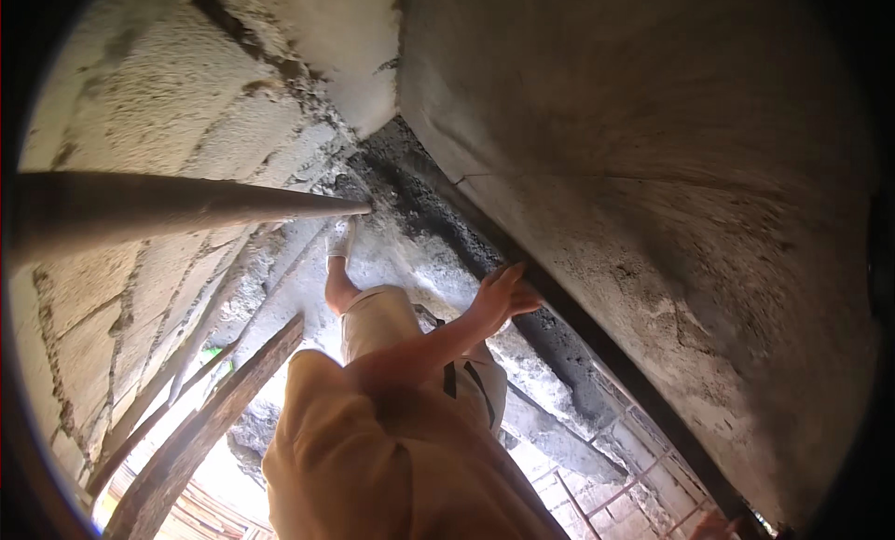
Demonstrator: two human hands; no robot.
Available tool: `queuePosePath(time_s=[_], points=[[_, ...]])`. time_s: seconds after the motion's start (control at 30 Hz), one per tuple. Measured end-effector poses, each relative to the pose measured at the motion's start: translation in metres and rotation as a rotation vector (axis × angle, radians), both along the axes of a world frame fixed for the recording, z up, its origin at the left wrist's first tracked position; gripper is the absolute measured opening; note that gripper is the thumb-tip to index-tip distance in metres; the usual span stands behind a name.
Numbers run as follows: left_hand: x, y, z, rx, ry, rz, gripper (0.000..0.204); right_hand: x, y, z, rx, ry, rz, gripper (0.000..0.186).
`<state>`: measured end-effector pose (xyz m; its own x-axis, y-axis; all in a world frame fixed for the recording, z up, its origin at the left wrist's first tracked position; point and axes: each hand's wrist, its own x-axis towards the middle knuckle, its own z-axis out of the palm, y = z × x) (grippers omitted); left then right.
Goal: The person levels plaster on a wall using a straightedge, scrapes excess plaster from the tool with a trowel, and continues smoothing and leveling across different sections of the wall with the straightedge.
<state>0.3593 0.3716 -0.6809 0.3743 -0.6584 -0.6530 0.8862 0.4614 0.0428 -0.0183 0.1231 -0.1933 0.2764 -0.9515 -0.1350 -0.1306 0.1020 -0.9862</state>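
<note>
A long dark straight bar (pixel 615 358) runs slantwise along the edge of the large grey plastered wall surface (pixel 671 223). My left hand (pixel 504 296) reaches across from a tan sleeve, its fingers curled on the bar's upper part. At the lower right rim, my right hand (pixel 716 526) shows only in part, against the bar's lower end. Its fingers look bent around the bar, though much of the hand is cut off. My light trouser leg (pixel 380 318) and a pale shoe (pixel 341 237) are below, on a rough grey surface.
A thick round pole (pixel 186 205) juts in from the left, its narrow end close to the shoe. Bare block walling (pixel 140 102) rises on the left. A rough wooden plank (pixel 210 423) slants at the lower left. Thin metal rods (pixel 583 507) cross at the lower right.
</note>
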Motion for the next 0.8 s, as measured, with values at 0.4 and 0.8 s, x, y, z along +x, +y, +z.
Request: queuePosePath(time_s=[0.4,0.8], points=[[-0.154,-0.127,-0.320,0.222,0.234,-0.068,0.043,-0.063,-0.082,-0.301,0.307,0.257,-0.347,0.031],[-0.131,-0.191,-0.438,0.693,-0.817,-0.652,0.034,-0.067,-0.110,-0.407,0.302,0.218,-0.208,0.034]])
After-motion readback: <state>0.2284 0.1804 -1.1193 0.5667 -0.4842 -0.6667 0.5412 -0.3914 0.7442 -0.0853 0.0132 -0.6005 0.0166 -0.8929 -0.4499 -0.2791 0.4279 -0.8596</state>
